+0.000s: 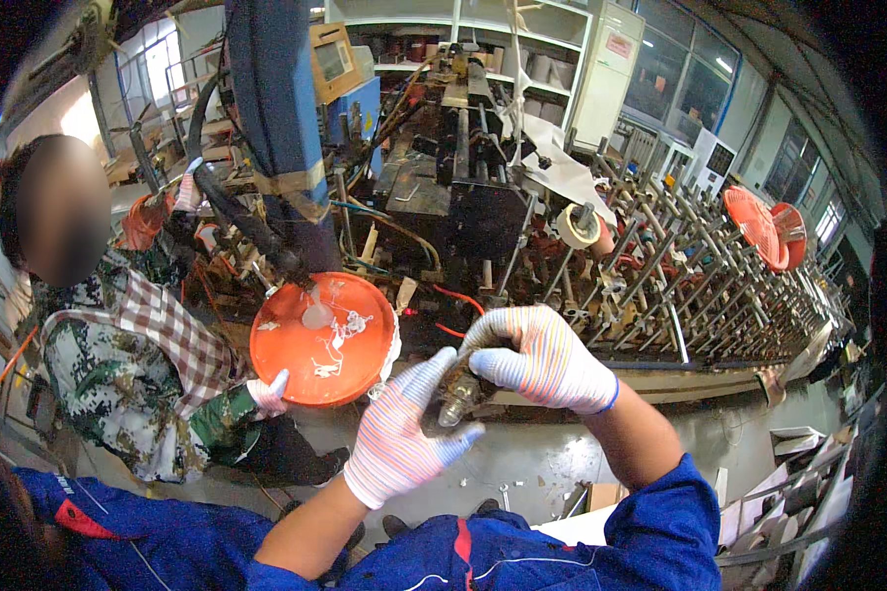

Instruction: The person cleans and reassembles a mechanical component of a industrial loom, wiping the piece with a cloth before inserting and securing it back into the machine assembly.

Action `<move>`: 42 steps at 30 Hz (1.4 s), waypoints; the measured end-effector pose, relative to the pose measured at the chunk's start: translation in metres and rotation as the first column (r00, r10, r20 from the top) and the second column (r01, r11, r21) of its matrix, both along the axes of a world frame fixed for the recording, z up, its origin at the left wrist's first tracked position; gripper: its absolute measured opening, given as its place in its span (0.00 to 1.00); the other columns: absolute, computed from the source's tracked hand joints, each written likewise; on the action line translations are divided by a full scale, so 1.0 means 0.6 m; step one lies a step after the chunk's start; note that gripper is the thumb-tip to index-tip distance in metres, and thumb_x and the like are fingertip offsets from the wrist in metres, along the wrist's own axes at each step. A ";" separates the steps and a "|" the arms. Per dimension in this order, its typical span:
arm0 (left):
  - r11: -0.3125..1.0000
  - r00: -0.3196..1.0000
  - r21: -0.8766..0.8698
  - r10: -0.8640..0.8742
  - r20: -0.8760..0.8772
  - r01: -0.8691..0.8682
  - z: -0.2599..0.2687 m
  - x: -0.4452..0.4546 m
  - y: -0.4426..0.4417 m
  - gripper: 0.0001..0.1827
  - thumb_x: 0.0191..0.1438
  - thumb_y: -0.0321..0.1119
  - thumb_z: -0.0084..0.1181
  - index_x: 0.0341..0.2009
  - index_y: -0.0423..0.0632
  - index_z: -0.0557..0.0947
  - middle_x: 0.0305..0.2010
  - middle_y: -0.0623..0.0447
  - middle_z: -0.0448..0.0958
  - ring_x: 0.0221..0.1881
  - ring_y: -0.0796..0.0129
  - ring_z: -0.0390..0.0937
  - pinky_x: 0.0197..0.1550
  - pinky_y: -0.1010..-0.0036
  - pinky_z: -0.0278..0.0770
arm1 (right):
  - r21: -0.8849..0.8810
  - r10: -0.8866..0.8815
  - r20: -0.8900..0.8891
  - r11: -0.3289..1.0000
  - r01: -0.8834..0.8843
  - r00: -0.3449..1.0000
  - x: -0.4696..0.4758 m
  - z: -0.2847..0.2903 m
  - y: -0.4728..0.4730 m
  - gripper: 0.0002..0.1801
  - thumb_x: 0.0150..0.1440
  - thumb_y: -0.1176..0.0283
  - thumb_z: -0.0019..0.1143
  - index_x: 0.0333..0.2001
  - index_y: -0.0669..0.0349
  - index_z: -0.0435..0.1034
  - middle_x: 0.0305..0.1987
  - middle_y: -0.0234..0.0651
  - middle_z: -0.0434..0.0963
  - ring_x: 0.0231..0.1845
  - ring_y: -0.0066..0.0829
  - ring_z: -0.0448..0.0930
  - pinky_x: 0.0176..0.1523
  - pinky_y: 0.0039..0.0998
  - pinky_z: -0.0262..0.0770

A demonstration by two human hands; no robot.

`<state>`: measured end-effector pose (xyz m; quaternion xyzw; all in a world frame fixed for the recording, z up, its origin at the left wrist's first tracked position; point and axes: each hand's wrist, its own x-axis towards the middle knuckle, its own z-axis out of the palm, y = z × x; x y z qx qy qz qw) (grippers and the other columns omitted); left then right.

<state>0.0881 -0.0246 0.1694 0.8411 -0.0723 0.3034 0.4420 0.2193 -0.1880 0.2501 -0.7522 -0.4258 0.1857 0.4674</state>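
Note:
A dirty threaded metal fitting (458, 397) is held up in front of me, tilted, its shiny threaded end pointing down. The thumb and fingers of my right hand (543, 358), in a striped knit glove with grey-coated fingertips, pinch its upper, darker end. My left hand (403, 436), gloved alike, is spread beside it, thumb and fingers apart around the lower end. Whether the left fingertips touch the fitting is hard to tell. Left of my hands, an orange round lid or basin (288, 354) carries white stringy scraps and a translucent blob.
A co-worker in camouflage (111, 384) stands at left, one gloved hand on the orange lid's rim. A blue machine column (277, 111) rises behind it. Rows of upright metal rods (680, 295) fill the right, with a tape roll (579, 225) and orange baskets (765, 229) on them.

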 end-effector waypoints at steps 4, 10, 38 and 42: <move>0.993 0.981 0.034 0.107 0.164 -0.114 0.031 0.036 -0.005 0.42 0.42 0.36 0.79 0.62 0.41 0.74 0.53 0.44 0.80 0.53 0.57 0.80 0.59 0.65 0.76 | 0.100 0.026 0.095 0.994 -0.035 0.995 0.022 0.037 0.010 0.13 0.54 0.66 0.57 0.37 0.66 0.77 0.34 0.43 0.82 0.35 0.29 0.83 0.44 0.32 0.79; 0.871 0.926 -0.491 0.189 0.328 -0.004 0.109 0.107 0.003 0.34 0.49 0.20 0.70 0.61 0.35 0.73 0.55 0.45 0.80 0.52 0.67 0.80 0.55 0.70 0.78 | 0.373 -0.121 0.321 0.928 -0.007 0.939 0.081 0.096 -0.016 0.18 0.60 0.65 0.60 0.49 0.66 0.75 0.42 0.42 0.82 0.43 0.32 0.84 0.50 0.31 0.79; 0.852 0.914 -0.498 0.317 0.252 -0.159 0.190 0.694 0.315 0.25 0.49 0.34 0.74 0.51 0.42 0.83 0.44 0.49 0.85 0.43 0.65 0.79 0.52 0.71 0.76 | 0.319 -0.103 0.803 0.906 -0.278 0.587 0.238 0.039 0.096 0.29 0.46 0.71 0.67 0.54 0.64 0.70 0.37 0.44 0.78 0.37 0.50 0.79 0.43 0.44 0.75; 0.896 0.945 -0.391 0.290 0.153 -0.211 0.181 0.743 0.328 0.25 0.50 0.43 0.72 0.49 0.42 0.85 0.45 0.47 0.86 0.42 0.60 0.82 0.50 0.69 0.77 | 0.351 -0.133 0.810 0.891 -0.290 0.571 0.241 0.038 0.097 0.28 0.47 0.71 0.67 0.54 0.65 0.69 0.36 0.43 0.80 0.34 0.49 0.81 0.39 0.45 0.77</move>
